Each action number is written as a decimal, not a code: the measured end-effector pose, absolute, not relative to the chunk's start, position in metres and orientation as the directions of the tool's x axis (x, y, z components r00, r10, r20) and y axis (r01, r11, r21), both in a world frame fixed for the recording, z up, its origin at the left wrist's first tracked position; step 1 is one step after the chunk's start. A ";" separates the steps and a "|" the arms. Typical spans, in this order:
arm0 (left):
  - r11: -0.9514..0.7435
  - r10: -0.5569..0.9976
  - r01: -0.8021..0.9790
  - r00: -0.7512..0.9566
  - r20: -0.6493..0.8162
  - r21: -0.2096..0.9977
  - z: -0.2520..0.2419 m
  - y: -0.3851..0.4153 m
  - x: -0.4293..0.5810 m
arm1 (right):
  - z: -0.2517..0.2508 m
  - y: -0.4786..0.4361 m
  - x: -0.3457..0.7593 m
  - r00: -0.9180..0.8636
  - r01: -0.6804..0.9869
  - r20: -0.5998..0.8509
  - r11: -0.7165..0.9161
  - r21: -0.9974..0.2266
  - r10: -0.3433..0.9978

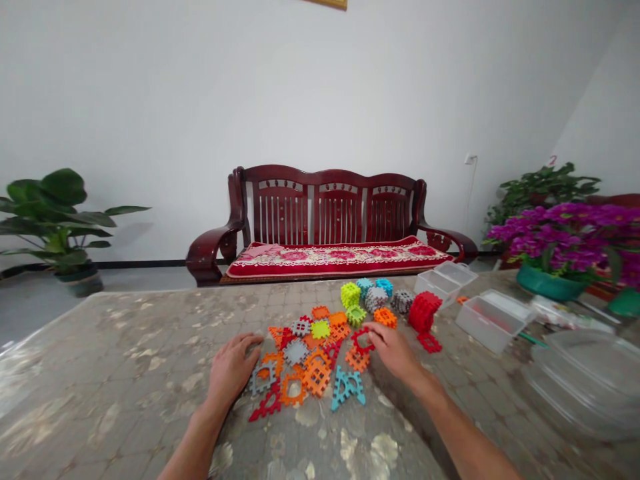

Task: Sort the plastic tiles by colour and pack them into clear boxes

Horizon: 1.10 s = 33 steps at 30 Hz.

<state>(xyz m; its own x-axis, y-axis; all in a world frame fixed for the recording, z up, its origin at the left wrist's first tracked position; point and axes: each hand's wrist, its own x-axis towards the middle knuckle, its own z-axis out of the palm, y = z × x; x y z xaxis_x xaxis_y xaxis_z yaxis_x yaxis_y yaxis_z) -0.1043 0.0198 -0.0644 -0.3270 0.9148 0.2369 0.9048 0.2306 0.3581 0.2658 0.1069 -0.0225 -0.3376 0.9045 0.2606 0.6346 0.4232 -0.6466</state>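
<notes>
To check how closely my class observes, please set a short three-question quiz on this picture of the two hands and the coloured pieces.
1. True or false: the right hand touches a red plastic lattice piece.
2. Fill in the blank: from the wearer's view, the clear plastic boxes stand to the ____ of the heap of coloured pieces.
3. Multiple choice: the left hand lies A on the table top beside the heap, B on the sofa cushion, C inside a clear plastic box.

Key: 1 true; 2 right; 3 A.
</notes>
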 end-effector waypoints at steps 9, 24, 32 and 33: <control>0.216 0.915 0.912 -0.314 0.254 0.348 -0.068 0.021 -0.108 | -0.040 0.090 0.314 -0.212 0.812 0.233 0.304 -0.498 0.949; 0.202 0.917 0.919 -0.299 0.264 0.337 -0.075 0.025 -0.115 | -0.045 0.069 0.304 -0.235 0.906 0.254 0.306 -0.292 0.938; 0.202 0.919 0.919 -0.298 0.259 0.338 -0.078 0.026 -0.118 | -0.044 0.088 0.338 -0.017 0.898 0.306 0.149 -0.414 0.952; 0.202 0.921 0.921 -0.294 0.257 0.333 -0.078 0.026 -0.118 | -0.043 0.092 0.347 0.022 0.897 0.324 0.125 -0.425 0.946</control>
